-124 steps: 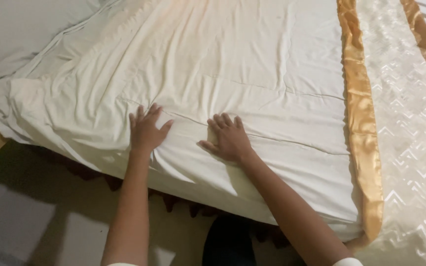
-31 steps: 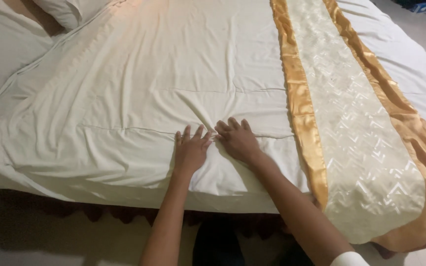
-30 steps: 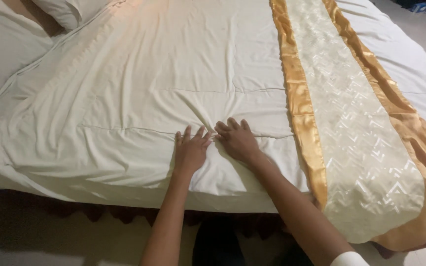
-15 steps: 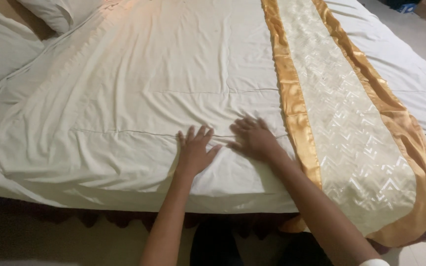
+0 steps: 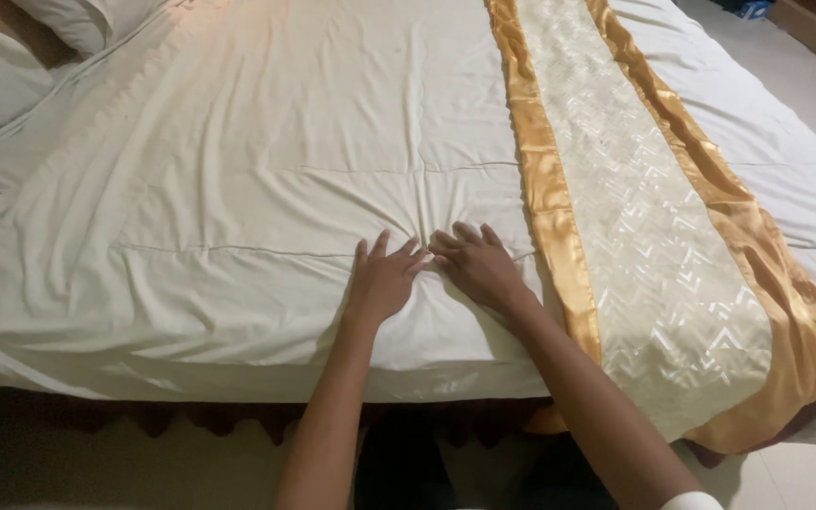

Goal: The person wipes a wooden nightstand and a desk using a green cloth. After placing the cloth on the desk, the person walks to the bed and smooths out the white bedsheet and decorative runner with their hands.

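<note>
Both hands flat, left hand (image 5: 382, 280) and right hand (image 5: 480, 267), fingers spread wide on the cream duvet (image 5: 238, 189); creases remain near them.

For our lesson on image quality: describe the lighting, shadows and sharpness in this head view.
Head view: warm, dim light, brightest on the white duvet; soft sheen on the gold runner; dark shadow under the bed edge; left hand and right hand fairly sharp, slight softness overall.
</note>
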